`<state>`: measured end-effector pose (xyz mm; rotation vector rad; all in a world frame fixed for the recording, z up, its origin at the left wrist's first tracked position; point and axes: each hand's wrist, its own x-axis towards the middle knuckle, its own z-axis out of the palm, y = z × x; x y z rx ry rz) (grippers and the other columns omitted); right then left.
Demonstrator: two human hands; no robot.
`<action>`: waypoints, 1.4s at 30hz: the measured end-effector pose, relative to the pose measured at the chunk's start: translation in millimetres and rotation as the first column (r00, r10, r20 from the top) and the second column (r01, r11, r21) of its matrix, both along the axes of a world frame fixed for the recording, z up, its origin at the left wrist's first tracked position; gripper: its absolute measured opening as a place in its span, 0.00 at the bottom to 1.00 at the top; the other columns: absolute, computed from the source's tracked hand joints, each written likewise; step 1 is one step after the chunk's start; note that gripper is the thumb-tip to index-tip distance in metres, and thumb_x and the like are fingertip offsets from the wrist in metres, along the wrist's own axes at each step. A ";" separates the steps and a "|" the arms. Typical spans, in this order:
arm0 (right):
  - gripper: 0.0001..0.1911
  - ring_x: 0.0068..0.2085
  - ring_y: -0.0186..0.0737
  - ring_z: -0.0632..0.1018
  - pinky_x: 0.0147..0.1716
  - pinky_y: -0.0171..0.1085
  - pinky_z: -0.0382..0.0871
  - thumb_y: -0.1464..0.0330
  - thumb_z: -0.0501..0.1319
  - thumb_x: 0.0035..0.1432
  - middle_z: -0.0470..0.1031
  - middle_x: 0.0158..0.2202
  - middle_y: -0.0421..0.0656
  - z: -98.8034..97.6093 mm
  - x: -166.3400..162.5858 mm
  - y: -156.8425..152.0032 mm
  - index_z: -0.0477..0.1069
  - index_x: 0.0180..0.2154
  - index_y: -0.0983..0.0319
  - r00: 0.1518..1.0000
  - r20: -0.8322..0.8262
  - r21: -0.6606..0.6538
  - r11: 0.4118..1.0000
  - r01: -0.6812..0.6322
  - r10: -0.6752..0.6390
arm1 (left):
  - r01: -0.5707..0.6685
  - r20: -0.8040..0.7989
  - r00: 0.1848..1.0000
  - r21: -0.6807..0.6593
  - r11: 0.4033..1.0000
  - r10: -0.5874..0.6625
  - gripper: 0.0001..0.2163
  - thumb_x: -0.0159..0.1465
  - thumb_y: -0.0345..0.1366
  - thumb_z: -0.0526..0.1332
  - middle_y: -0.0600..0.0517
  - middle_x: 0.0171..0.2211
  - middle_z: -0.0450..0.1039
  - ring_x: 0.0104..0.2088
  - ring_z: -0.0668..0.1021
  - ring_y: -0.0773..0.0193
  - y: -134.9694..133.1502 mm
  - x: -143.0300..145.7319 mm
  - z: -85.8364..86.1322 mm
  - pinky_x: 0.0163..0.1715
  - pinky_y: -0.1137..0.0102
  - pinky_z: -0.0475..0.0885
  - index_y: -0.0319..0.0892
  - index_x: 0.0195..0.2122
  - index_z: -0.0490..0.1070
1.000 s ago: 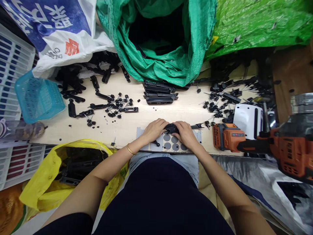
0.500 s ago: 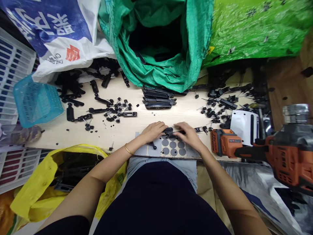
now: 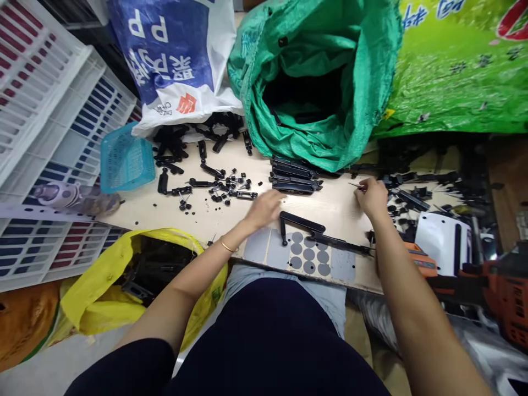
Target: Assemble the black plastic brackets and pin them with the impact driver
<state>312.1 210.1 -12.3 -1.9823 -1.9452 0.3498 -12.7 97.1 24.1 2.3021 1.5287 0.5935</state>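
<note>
A thin screw (image 3: 355,185) is pinched in the fingertips of the right hand (image 3: 372,197), whose arm is stretched forward over the wooden table (image 3: 338,204). The left hand (image 3: 266,208) hovers low, just beside a black plastic bar (image 3: 303,221). It is blurred, so I cannot tell its grip.

Left grip (image 3: 268,208) low over surface (image 3: 198,217), blurred, fingers stretched out, nothing seen in it. Short black bar (image 3: 303,221) just right of it; contact unclear. Stack of black bars (image 3: 295,179) just beyond it. Small black parts (image 3: 218,187) scattered to its left. Right grip (image 3: 371,195) pinches thin pin (image 3: 355,185) at fingertips, pin pointing left. Long black bar (image 3: 340,243) lies bodyward of right grip, one end on grey sheet with round pads (image 3: 307,256). Orange drill (image 3: 474,280) further right, bodyward.
</note>
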 end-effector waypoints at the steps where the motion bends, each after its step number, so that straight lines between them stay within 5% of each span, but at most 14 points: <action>1: 0.14 0.39 0.46 0.69 0.44 0.45 0.64 0.70 0.59 0.48 0.68 0.36 0.50 1.7 5.6 -2.8 0.71 0.39 0.65 1.000 -0.017 0.013 1.000 0.025 -0.025 | -0.168 -0.016 0.986 -0.004 0.986 0.168 0.14 0.62 0.26 0.50 0.43 0.42 0.72 0.44 0.74 0.59 4.8 -16.6 0.1 0.46 0.64 0.70 0.37 0.47 0.69; 4: 0.11 0.39 0.46 0.70 0.46 0.47 0.63 0.69 0.57 0.51 0.71 0.35 0.50 10.2 22.0 -20.5 0.71 0.38 0.65 0.993 -0.035 0.037 0.993 0.114 -0.112 | -0.442 -0.206 0.883 -0.058 0.895 0.422 0.10 0.56 0.29 0.58 0.40 0.40 0.72 0.43 0.74 0.51 23.7 -55.7 -3.4 0.44 0.59 0.70 0.37 0.40 0.72; 8: 0.11 0.39 0.48 0.71 0.46 0.47 0.63 0.73 0.52 0.53 0.73 0.35 0.53 20.5 34.2 -44.5 0.71 0.36 0.66 0.973 0.004 0.007 0.973 0.230 -0.230 | -0.418 -0.335 0.877 -0.179 0.891 0.344 0.06 0.53 0.26 0.57 0.43 0.34 0.73 0.37 0.76 0.52 45.4 -71.6 -14.3 0.41 0.60 0.70 0.40 0.30 0.73; 14: 0.14 0.42 0.51 0.70 0.44 0.47 0.63 0.75 0.51 0.52 0.71 0.39 0.56 22.3 19.1 -42.1 0.71 0.38 0.66 0.977 0.037 0.016 0.978 0.209 -0.210 | -0.298 -0.287 0.928 -0.192 0.935 0.237 0.05 0.48 0.25 0.58 0.45 0.29 0.73 0.36 0.75 0.53 52.0 -78.5 -10.6 0.41 0.61 0.70 0.42 0.23 0.69; 19: 0.17 0.46 0.53 0.68 0.43 0.49 0.64 0.76 0.48 0.53 0.67 0.44 0.59 16.0 9.1 -34.3 0.70 0.42 0.68 0.971 0.099 0.047 0.976 0.214 -0.218 | -0.401 0.067 0.909 -0.123 0.908 0.411 0.02 0.55 0.33 0.60 0.47 0.32 0.75 0.37 0.77 0.55 21.9 -74.9 12.8 0.44 0.59 0.71 0.42 0.28 0.70; 21: 0.17 0.47 0.52 0.67 0.43 0.49 0.64 0.76 0.49 0.53 0.66 0.45 0.58 12.9 15.6 -36.1 0.70 0.42 0.67 0.967 0.086 0.079 0.969 0.235 -0.241 | -0.425 0.321 0.819 -0.219 0.879 0.476 0.05 0.57 0.37 0.61 0.50 0.30 0.75 0.33 0.78 0.59 2.9 -60.7 19.1 0.40 0.62 0.74 0.41 0.31 0.70; 24: 0.17 0.48 0.52 0.65 0.43 0.50 0.64 0.75 0.51 0.52 0.65 0.47 0.59 8.9 28.7 -41.4 0.70 0.43 0.67 0.953 0.093 0.103 0.955 0.277 -0.287 | -0.274 0.621 0.605 -0.424 0.863 0.497 0.09 0.57 0.40 0.62 0.52 0.28 0.74 0.30 0.79 0.64 -19.5 -29.5 18.5 0.35 0.65 0.77 0.39 0.33 0.69; 28: 0.18 0.46 0.54 0.66 0.42 0.50 0.63 0.76 0.50 0.52 0.68 0.43 0.61 8.5 34.9 -45.5 0.69 0.45 0.70 0.942 0.179 0.011 0.958 0.286 -0.283 | -0.178 0.714 0.477 -0.493 0.852 0.513 0.09 0.56 0.38 0.64 0.53 0.28 0.73 0.29 0.79 0.66 -26.7 4.4 3.2 0.34 0.68 0.77 0.38 0.32 0.69; 36: 0.12 0.46 0.55 0.68 0.45 0.52 0.62 0.74 0.53 0.53 0.71 0.40 0.59 22.1 21.8 -52.1 0.69 0.39 0.67 0.953 0.184 0.077 0.970 0.229 -0.240 | -0.260 0.677 0.559 -0.405 0.876 0.479 0.05 0.58 0.35 0.62 0.53 0.29 0.74 0.31 0.79 0.67 -24.6 19.0 -16.0 0.35 0.71 0.76 0.40 0.33 0.69; 42: 0.11 0.35 0.42 0.73 0.41 0.43 0.68 0.70 0.56 0.53 0.74 0.38 0.48 45.2 -7.6 -85.3 0.70 0.40 0.63 0.981 -0.168 0.107 0.988 0.111 -0.092 | -0.301 0.541 0.757 -0.208 0.931 0.366 0.04 0.60 0.34 0.61 0.51 0.34 0.75 0.35 0.77 0.66 -32.4 20.3 -10.7 0.36 0.71 0.74 0.41 0.35 0.69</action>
